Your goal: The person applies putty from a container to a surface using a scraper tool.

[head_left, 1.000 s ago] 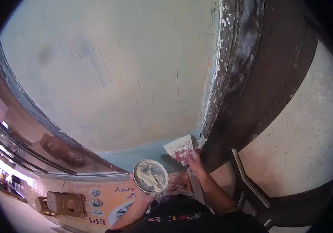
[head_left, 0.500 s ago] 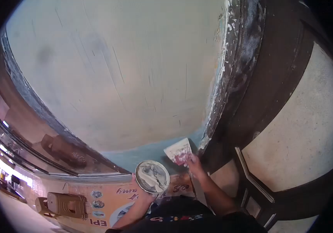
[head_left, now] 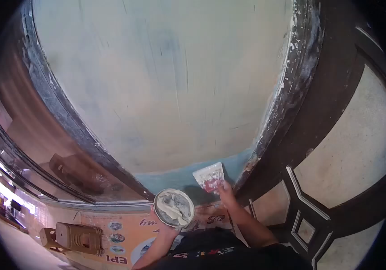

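Note:
My left hand [head_left: 168, 230] holds a round tub [head_left: 155, 208] from below and its side. Pale putty [head_left: 174, 208] lies in the tub, some of it in a thick streak. To the right of it, my right hand [head_left: 224, 191] is closed round the reddish handle of a wide putty knife [head_left: 210, 172]. White residue covers the knife's blade and part of its handle. The blade points up, overlapping the blue lower band [head_left: 166, 180] of the wall in this view. Above that band, the wall [head_left: 170, 99] has a pale coat with thin streaks.
A dark frame [head_left: 287, 85] with flaking white edges borders the wall on the right, beside a panelled door [head_left: 332, 157]. Along the left run another frame and a glass pane [head_left: 31, 117]. Stacked brown plastic stools [head_left: 78, 237] stand near an orange printed banner [head_left: 130, 220].
The view has turned, so the wall and its frames appear farther right. The tub sits slightly lower and to the left, and the putty knife slightly lower and to the right. Both stay held.

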Demonstrator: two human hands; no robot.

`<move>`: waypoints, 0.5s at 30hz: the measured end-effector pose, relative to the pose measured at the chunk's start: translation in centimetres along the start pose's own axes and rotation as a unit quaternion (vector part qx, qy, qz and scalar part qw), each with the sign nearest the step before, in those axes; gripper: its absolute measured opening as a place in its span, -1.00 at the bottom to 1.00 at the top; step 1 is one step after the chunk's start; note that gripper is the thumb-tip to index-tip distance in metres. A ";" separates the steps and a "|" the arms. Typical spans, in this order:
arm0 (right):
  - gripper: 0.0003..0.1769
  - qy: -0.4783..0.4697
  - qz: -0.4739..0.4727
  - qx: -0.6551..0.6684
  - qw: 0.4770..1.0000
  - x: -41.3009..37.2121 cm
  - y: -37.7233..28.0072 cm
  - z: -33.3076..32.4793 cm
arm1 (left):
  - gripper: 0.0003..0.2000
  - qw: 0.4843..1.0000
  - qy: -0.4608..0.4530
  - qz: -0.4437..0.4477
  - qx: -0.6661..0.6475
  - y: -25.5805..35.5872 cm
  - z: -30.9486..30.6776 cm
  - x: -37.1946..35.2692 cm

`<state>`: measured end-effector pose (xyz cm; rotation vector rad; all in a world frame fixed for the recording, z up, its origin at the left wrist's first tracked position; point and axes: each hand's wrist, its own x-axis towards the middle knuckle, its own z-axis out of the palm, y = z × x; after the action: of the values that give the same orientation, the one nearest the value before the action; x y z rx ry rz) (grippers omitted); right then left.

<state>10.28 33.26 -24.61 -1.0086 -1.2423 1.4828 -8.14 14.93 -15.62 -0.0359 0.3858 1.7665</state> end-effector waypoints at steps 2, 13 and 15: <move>-0.71 -0.016 -0.107 -0.028 0.994 1.3 -4.5 2.7 | -0.20 1.000 0.015 -0.005 0.008 1.0 -0.2 -0.7; -0.62 0.040 0.084 -0.133 0.987 -2.3 4.1 1.5 | -0.17 0.999 -0.030 -0.006 0.029 4.1 -2.1 -0.8; -0.58 0.060 0.042 -0.137 0.988 -3.1 4.0 2.2 | -0.20 0.999 -0.011 -0.026 0.031 5.0 -2.8 -0.9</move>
<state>8.37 29.46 -28.10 -1.3266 -1.3542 1.3158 -13.21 12.42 -16.88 0.0161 0.4194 1.7007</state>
